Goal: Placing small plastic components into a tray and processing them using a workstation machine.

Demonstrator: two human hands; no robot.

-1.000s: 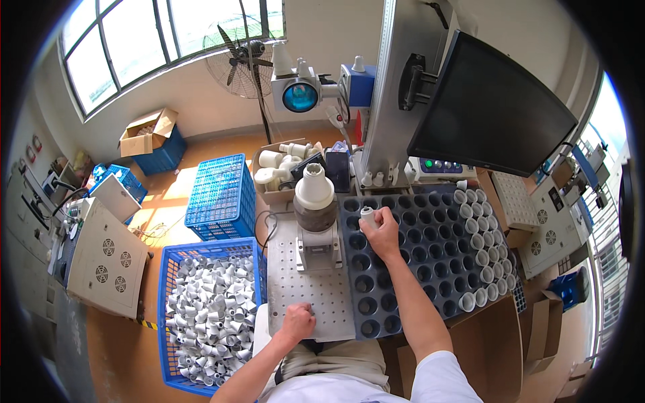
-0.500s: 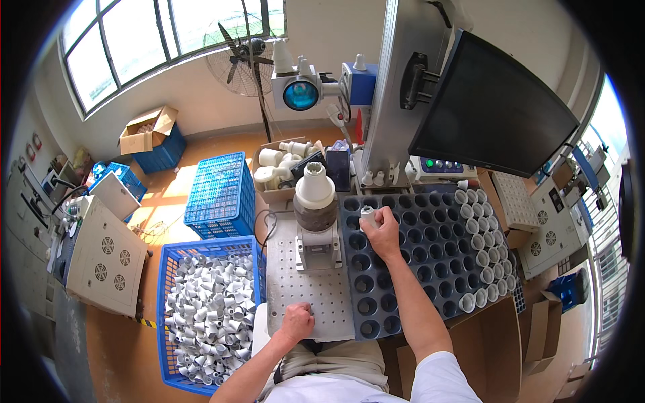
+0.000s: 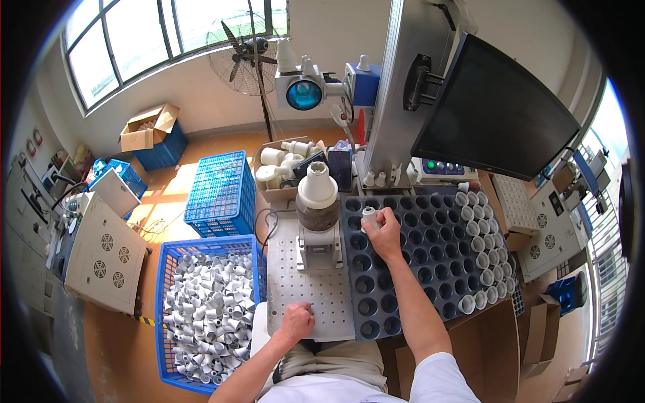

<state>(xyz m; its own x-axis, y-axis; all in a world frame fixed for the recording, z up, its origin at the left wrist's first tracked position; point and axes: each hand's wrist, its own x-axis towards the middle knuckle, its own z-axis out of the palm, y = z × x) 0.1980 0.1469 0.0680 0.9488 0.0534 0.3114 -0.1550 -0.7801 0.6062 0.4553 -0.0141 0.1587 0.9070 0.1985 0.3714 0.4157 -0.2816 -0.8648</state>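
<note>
My right hand [image 3: 384, 235] is closed around a small white cone-shaped plastic part [image 3: 369, 217], held over the upper left of a dark grey tray [image 3: 405, 328] with rows of round pockets. At the front of the perforated metal plate [image 3: 283, 292] rests my left hand [image 3: 297, 321], its fingers curled in; what they hold, if anything, is hidden. Between and beyond the hands stands a fixture [image 3: 318, 245] carrying a larger white cone-shaped piece [image 3: 317, 189]. White cups [image 3: 485, 260] fill the tray's right-hand pockets.
Left of the plate, a blue crate [image 3: 161, 329] is heaped with white conical parts [image 3: 213, 316]. A laser head with a blue-green lens [image 3: 304, 95] hangs beyond the fixture. A dark monitor [image 3: 497, 104] juts in at upper right. A carton of white pieces [image 3: 272, 195] stands behind the plate.
The hands and the white part stay almost in place. The whole view has shifted very slightly.
</note>
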